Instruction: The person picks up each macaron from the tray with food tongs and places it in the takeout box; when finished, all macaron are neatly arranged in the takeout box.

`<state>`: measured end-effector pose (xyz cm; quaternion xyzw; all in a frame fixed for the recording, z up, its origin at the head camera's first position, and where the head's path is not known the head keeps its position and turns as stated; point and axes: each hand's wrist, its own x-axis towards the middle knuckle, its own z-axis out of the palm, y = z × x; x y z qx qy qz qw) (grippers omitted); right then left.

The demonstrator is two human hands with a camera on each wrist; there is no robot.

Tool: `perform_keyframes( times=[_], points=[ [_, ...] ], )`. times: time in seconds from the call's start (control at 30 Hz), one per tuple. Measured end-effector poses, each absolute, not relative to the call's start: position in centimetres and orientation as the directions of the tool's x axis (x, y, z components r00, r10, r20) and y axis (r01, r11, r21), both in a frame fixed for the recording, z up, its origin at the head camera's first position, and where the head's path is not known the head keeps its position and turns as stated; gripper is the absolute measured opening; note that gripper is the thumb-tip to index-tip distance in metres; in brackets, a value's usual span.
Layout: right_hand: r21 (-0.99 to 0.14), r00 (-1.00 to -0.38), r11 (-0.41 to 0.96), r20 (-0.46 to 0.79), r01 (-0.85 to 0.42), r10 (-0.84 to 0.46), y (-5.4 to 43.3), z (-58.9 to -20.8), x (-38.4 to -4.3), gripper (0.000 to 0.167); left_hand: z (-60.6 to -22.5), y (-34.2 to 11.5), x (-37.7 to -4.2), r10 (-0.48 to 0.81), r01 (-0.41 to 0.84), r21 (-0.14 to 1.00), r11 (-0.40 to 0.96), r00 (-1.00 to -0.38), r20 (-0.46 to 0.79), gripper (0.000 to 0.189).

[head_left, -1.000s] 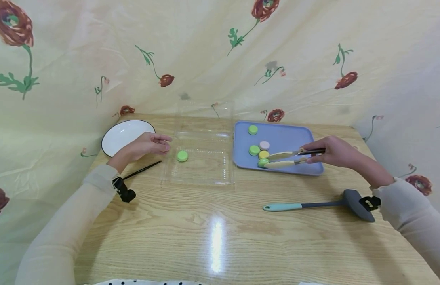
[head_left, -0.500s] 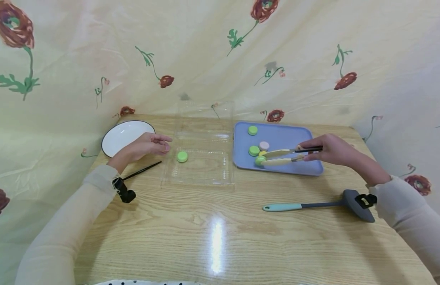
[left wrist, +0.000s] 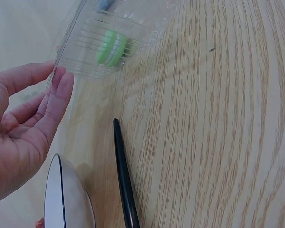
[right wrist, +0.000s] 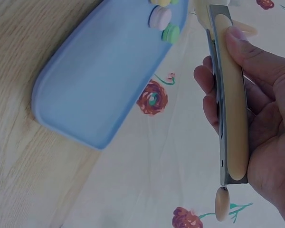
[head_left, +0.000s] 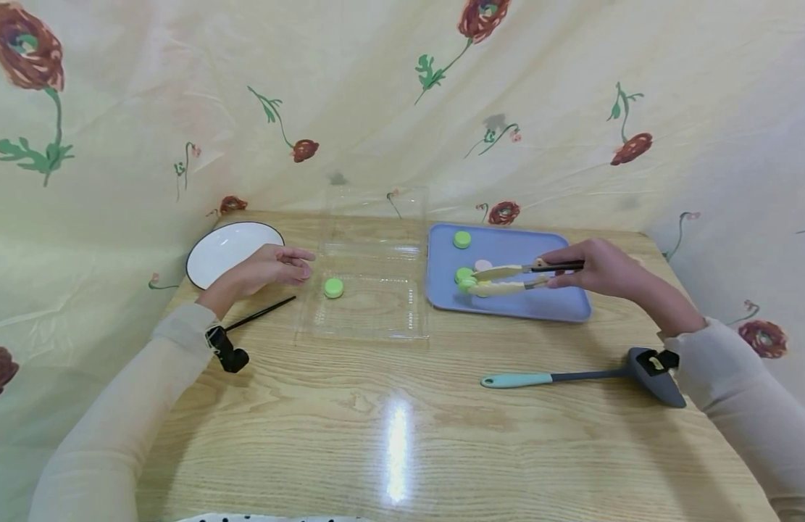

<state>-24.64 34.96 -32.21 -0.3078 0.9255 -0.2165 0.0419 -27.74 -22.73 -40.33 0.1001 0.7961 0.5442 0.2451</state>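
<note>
My right hand (head_left: 601, 268) grips a pair of tongs (head_left: 503, 272) with cream tips and wood-faced handles. Between the tips sits a green macaron (head_left: 467, 284), held over the blue tray (head_left: 532, 250). It overlaps another green macaron (head_left: 464, 273) in the head view; a pink macaron (head_left: 482, 265) lies beside it, and the yellow one is mostly hidden by the tongs. A third green macaron (head_left: 462, 239) lies at the tray's back. My left hand (head_left: 265, 268) pinches the left edge of an open clear plastic box (left wrist: 80, 52), which has one green macaron (head_left: 333, 288) inside.
A white oval dish (head_left: 226, 250) with a dark rim stands at the left, partly behind the left hand. A thin black stick (head_left: 261, 312) lies before it. A spatula (head_left: 572, 375) with a turquoise handle lies at front right. Flowered cloth (head_left: 376, 109) hangs behind the table.
The tongs have taken a green macaron from the tray's front edge and moved it left and slightly back, past the yellow one. The left hand stays in place.
</note>
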Motion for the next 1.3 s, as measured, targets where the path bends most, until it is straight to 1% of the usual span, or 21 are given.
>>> perform_keyframes(
  times=[0.17,0.43,0.7,0.87,0.93,1.13,1.3],
  points=[
    [-0.442,-0.811,0.712,0.064,-0.546,-0.582,34.2,-31.9,-24.8,0.039,-40.3,-22.7,-27.8,0.424,-0.105,0.917,0.386,-0.862,-0.277,0.054],
    [-0.478,-0.841,0.723,0.065,-0.499,-0.537,32.8,-31.6,-25.0,0.039,-40.4,-22.6,-27.8,0.423,-0.11,0.925,0.364,-0.865,-0.269,0.053],
    [-0.488,-0.828,0.7,0.094,-0.522,-0.552,31.4,-31.1,-25.3,0.04,-40.7,-22.7,-27.7,0.432,-0.14,0.94,0.31,-0.86,-0.271,0.056],
    [-0.52,-0.84,0.694,0.087,-0.498,-0.536,30.3,-30.9,-25.5,0.042,-40.7,-22.7,-27.5,0.439,-0.142,0.948,0.286,-0.86,-0.261,0.055],
    [-0.529,-0.844,0.692,0.09,-0.491,-0.529,29.8,-30.9,-25.6,0.042,-40.7,-22.7,-27.5,0.439,-0.144,0.949,0.281,-0.86,-0.26,0.055],
    [-0.536,-0.83,0.669,0.116,-0.515,-0.546,28.3,-31.1,-26.4,0.041,-40.8,-22.7,-27.6,0.424,-0.161,0.947,0.277,-0.864,-0.271,0.055],
    [-0.548,-0.825,0.66,0.106,-0.514,-0.555,27.0,-31.2,-26.8,0.041,-40.9,-22.7,-27.6,0.415,-0.177,0.946,0.271,-0.866,-0.28,0.056]
  ],
)
